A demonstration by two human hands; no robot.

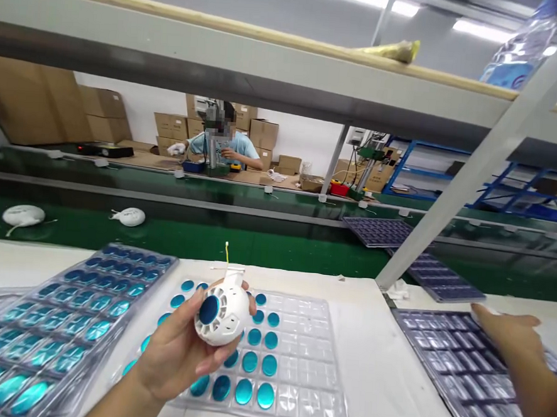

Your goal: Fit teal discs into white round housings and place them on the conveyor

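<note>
A round white plastic housing (234, 313) with vent slots sits in my left hand (173, 347), fingers wrapped around it. A shiny blue disc (209, 309) is at the centre of its slotted face, and a thin yellow wire (227, 254) sticks up from its top. Behind and below this hand lies a clear plastic tray (316, 362) partly filled with blue discs. Out to the right, my right hand (511, 333) is over a dark compartment tray (443, 357). Its visible fingers look stretched and apart; blur hides whether the fingertips touch anything.
Stacked clear trays of blue discs (64, 321) stand at the left. Two white housings, one at far left (23, 216), lie on the green conveyor (257, 242). More dark trays (439, 275) overlap the conveyor's right side. A slanted metal post (473, 182) rises nearby. A co-worker (244, 148) sits opposite.
</note>
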